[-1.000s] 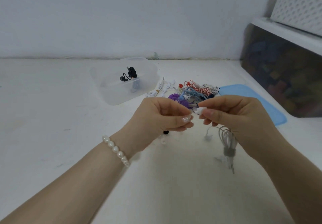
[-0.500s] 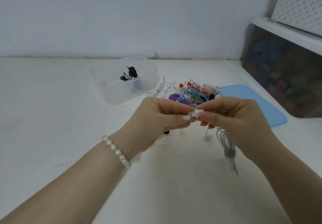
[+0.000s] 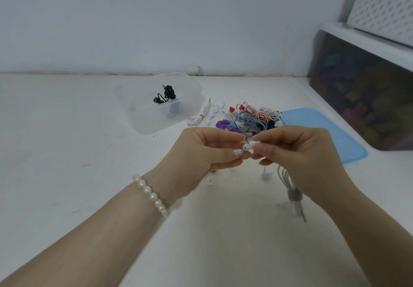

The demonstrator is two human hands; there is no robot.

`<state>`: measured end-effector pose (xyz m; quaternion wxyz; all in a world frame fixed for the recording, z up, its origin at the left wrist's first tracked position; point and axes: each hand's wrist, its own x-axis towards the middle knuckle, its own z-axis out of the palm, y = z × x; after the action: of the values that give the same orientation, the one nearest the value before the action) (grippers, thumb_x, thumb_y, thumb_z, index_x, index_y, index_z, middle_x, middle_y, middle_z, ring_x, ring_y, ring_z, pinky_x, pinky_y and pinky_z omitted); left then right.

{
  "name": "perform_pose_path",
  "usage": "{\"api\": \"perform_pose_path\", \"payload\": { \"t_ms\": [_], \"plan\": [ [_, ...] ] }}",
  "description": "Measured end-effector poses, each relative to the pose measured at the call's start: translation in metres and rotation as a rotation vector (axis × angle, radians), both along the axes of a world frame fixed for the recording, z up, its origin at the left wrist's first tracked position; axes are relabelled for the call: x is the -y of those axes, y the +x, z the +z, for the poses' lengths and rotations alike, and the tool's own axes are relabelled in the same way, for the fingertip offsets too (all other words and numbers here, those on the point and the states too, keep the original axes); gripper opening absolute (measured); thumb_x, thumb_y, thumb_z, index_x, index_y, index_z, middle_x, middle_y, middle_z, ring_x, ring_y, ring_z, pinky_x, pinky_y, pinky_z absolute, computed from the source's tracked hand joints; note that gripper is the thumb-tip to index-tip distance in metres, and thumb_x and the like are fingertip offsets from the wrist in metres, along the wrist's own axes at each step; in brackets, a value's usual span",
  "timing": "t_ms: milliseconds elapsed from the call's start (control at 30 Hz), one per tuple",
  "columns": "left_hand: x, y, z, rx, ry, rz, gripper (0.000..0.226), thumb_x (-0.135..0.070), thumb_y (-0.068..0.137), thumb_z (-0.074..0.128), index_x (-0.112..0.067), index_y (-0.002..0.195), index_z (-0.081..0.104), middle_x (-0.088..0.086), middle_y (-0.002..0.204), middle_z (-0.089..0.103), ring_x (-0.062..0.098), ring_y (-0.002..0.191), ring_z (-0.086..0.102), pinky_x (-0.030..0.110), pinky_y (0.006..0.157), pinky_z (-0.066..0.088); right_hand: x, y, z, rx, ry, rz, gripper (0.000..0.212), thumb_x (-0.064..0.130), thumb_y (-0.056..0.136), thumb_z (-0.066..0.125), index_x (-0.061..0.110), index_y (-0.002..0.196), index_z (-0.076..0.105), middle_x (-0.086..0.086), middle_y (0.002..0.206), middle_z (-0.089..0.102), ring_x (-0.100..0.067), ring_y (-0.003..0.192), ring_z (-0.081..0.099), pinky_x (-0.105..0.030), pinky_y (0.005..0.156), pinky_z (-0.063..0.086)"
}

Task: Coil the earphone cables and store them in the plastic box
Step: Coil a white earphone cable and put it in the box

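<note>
My left hand (image 3: pixel 207 152) and my right hand (image 3: pixel 297 152) meet above the table, both pinching a small white earbud (image 3: pixel 249 145). Its white earphone cable (image 3: pixel 290 188) hangs in a tied bundle below my right hand, with the plug near the table. A clear plastic box (image 3: pixel 156 108) stands at the back left and holds black earphones (image 3: pixel 166 94). A pile of coloured earphones (image 3: pixel 250 118) lies behind my hands. A coiled white earphone (image 3: pixel 202 117) lies between the box and the pile.
A blue lid (image 3: pixel 324 130) lies flat to the right of the pile. A dark storage bin (image 3: pixel 366 99) with a white rim stands at the right edge. Small white ear tips (image 3: pixel 210 180) lie on the white table (image 3: pixel 67 152) under my hands.
My fingers have shifted on the earbud, which now shows its round end between the two thumbs. Both hands stay in nearly the same place.
</note>
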<state>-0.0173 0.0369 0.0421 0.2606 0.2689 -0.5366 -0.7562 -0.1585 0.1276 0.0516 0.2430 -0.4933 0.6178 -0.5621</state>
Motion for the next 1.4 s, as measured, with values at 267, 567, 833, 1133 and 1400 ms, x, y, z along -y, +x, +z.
{"api": "perform_pose_path", "payload": {
  "t_ms": [267,567,833,1133,1400],
  "plan": [
    [-0.002,0.001,0.002,-0.007,0.066,-0.023,0.023,0.016,0.075,0.056,0.003,0.092,0.066,0.017,0.090,0.072,0.028,0.084,0.070,0.031,0.074,0.058,0.002,0.002,-0.001,0.094,-0.013,-0.034,0.010,-0.001,0.069,0.071,0.005,0.077,0.071,-0.009,0.066,0.071,-0.021,0.056,0.068,-0.024,0.057,0.057],
    [-0.003,0.000,0.003,-0.015,0.110,-0.022,0.021,0.015,0.076,0.055,0.003,0.089,0.067,0.016,0.089,0.072,0.027,0.082,0.071,0.031,0.073,0.058,0.002,0.004,0.000,0.111,-0.016,-0.057,0.012,-0.003,0.068,0.071,0.009,0.071,0.069,-0.001,0.057,0.069,-0.018,0.053,0.067,-0.022,0.055,0.056],
    [-0.005,-0.001,0.003,-0.019,0.134,-0.007,0.025,0.014,0.073,0.057,0.006,0.096,0.065,0.018,0.092,0.072,0.028,0.084,0.070,0.031,0.072,0.058,0.003,0.004,-0.003,0.012,-0.021,-0.079,0.015,-0.002,0.070,0.072,0.013,0.070,0.069,0.002,0.058,0.069,-0.016,0.053,0.067,-0.018,0.056,0.054],
    [-0.008,0.000,0.005,-0.046,0.112,-0.016,0.025,0.008,0.073,0.058,0.001,0.095,0.066,0.013,0.092,0.073,0.024,0.088,0.070,0.031,0.079,0.056,0.002,0.004,-0.011,-0.252,-0.059,-0.168,0.014,0.005,0.074,0.073,0.019,0.072,0.072,0.003,0.062,0.070,-0.013,0.058,0.067,-0.025,0.059,0.055],
    [-0.005,0.000,0.005,-0.039,0.079,0.051,0.018,0.005,0.081,0.055,0.002,0.095,0.066,0.013,0.090,0.073,0.023,0.082,0.070,0.028,0.073,0.058,0.000,0.001,0.002,0.169,-0.011,-0.077,0.008,0.008,0.065,0.072,0.012,0.071,0.070,-0.002,0.055,0.069,-0.017,0.053,0.067,-0.021,0.052,0.054]
  ]
}}
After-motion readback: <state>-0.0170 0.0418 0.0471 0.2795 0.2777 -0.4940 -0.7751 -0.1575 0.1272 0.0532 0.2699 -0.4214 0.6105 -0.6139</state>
